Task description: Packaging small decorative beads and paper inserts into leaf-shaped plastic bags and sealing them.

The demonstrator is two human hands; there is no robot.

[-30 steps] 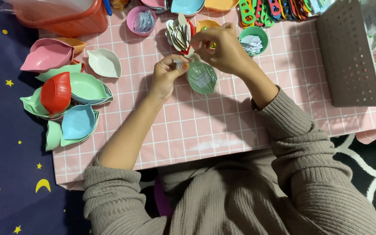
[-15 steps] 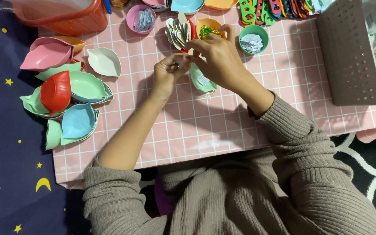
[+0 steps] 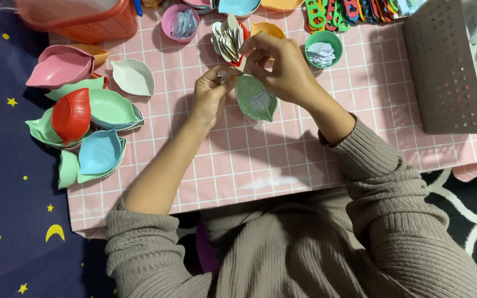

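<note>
A green leaf-shaped dish [image 3: 256,99] in a clear wrapper, with a white slip inside, is held just over the pink checked tablecloth [image 3: 260,165]. My right hand [image 3: 280,66] grips the dish's top end from above. My left hand [image 3: 210,95] is beside it on the left, its fingertips pinched on the crinkled wrapper end [image 3: 224,77] at the dish's tip. The two hands nearly touch there.
Piled leaf dishes [image 3: 84,124] in pink, red, green, blue and white lie at the left. At the back stand a pink bowl [image 3: 179,22] and a green bowl [image 3: 323,48] of paper slips, and a red dish of paper tags [image 3: 228,37]. Red basket [image 3: 78,19] back left, grey perforated basket [image 3: 443,72] right.
My right hand came back from the orange dish to the green dish. The dish stood tilted on its edge half a second ago and now faces up again.
</note>
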